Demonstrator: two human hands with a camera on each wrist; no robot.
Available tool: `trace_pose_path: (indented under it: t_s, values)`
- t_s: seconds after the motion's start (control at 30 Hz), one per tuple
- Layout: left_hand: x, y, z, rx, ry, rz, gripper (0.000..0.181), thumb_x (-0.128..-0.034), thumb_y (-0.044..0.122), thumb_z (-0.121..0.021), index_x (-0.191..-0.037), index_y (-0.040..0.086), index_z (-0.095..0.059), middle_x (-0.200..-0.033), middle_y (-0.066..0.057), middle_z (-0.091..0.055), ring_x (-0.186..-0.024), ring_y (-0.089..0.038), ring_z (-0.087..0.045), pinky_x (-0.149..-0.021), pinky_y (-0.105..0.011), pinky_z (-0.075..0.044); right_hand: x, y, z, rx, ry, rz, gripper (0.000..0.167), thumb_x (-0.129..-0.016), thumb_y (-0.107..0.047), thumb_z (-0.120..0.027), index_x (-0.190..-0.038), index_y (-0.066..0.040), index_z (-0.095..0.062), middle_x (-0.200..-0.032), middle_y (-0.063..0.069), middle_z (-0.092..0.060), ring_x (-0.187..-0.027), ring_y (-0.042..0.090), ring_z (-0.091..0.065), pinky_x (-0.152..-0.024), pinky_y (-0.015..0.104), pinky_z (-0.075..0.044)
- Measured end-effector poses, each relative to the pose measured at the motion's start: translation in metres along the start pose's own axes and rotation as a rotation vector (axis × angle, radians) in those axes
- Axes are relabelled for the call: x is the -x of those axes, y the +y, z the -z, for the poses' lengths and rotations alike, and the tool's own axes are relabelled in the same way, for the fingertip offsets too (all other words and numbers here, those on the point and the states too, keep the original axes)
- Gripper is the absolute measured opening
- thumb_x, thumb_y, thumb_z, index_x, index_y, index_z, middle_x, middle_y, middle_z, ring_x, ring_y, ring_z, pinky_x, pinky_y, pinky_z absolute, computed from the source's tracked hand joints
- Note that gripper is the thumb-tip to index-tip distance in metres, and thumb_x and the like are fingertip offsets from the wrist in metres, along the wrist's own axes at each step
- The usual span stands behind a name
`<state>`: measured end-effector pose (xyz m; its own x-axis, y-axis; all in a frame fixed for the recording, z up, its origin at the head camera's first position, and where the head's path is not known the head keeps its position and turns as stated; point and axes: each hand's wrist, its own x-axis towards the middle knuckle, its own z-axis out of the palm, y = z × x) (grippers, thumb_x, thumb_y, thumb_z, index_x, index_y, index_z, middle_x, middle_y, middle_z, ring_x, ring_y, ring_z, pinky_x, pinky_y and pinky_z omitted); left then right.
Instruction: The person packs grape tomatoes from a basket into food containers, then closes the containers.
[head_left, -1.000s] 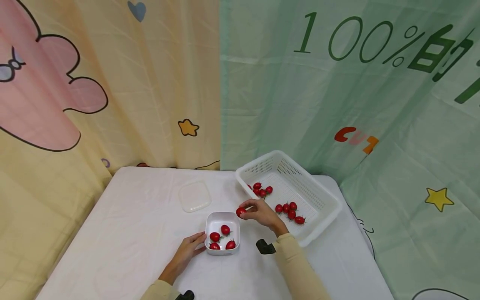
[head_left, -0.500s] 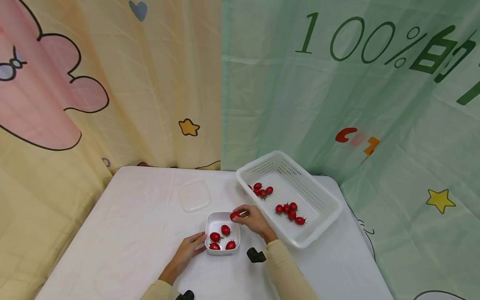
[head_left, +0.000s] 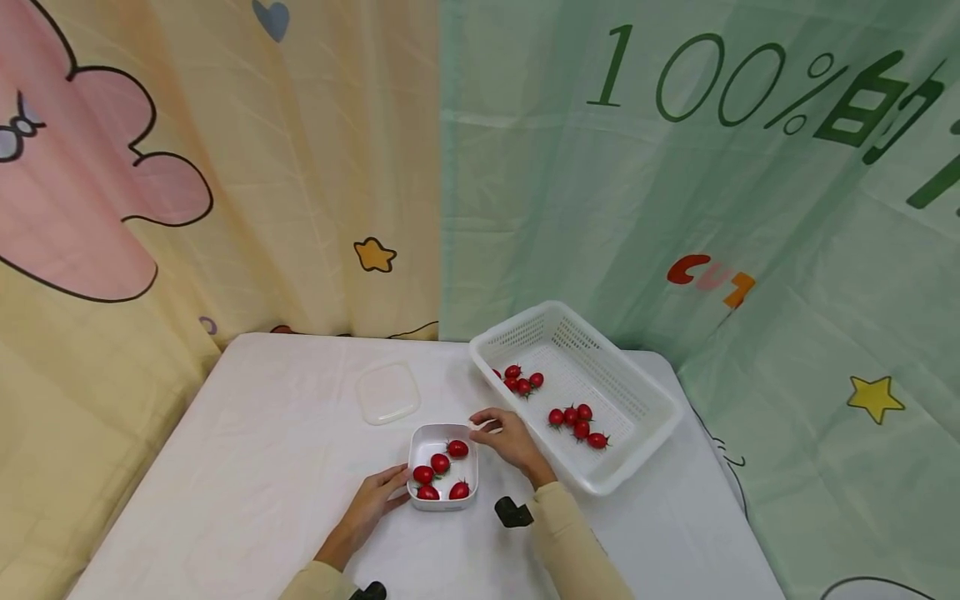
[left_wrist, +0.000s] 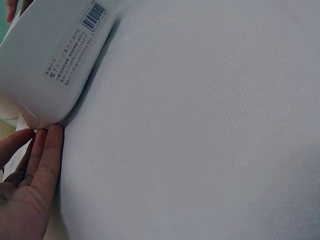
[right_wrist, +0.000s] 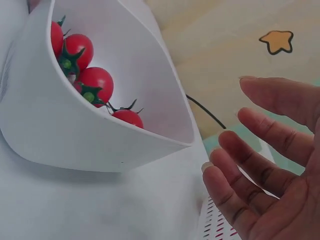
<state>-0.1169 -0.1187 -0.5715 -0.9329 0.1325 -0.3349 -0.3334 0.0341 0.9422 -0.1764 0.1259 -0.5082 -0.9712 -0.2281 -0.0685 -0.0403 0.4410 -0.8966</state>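
Note:
A small white square container point(head_left: 442, 505) stands on the table with several red tomatoes point(head_left: 439, 463) inside. My left hand point(head_left: 367, 507) touches its left side; in the left wrist view the straight fingertips of that hand point(left_wrist: 32, 175) meet the corner of the container point(left_wrist: 50, 65). Beside the upper right corner, my right hand point(head_left: 510, 442) hangs with nothing between its fingers. The right wrist view shows this hand point(right_wrist: 270, 160) with fingers spread, apart from the container wall point(right_wrist: 90, 145), and green-stemmed tomatoes point(right_wrist: 97, 85) inside.
A large white basket point(head_left: 637, 367) holding several more tomatoes point(head_left: 581, 429) stands at the back right of the table point(head_left: 247, 433). Behind the small container lies a clear lid point(head_left: 388, 393). Printed curtains point(head_left: 315, 167) hang behind the table.
My right hand moved left to the small container and let go of a tomato, which now lies inside at the upper right. Another tomato there shifted slightly left. My left hand stayed in place.

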Motion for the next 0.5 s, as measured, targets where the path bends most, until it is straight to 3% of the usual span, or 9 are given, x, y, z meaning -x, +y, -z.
trace_pose_path:
  t_s: [0.27,0.5]
  values:
    - [0.001,0.0,0.0,0.007,-0.009,-0.004,0.055,-0.0993,0.024,-0.054,-0.131,-0.02,-0.044,-0.138,-0.034,-0.043,-0.123,-0.043,-0.05,-0.096,-0.046,-0.05,0.007,-0.011,0.025,0.001,-0.017,0.028,0.028,-0.088,-0.017,-0.071,-0.111,0.0,-0.066,-0.11,0.016,-0.066,-0.093,0.023,-0.062,-0.081,0.036,-0.057]
    - [-0.003,-0.001,0.001,-0.014,-0.004,0.009,0.058,-0.0988,0.028,-0.055,-0.132,-0.018,-0.044,-0.139,-0.032,-0.043,-0.124,-0.042,-0.05,-0.096,-0.043,-0.051,0.009,-0.014,0.049,-0.077,-0.012,0.032,0.025,-0.09,-0.013,-0.068,-0.11,0.001,-0.066,-0.104,0.013,-0.067,-0.092,0.038,-0.064,-0.078,0.04,-0.059]
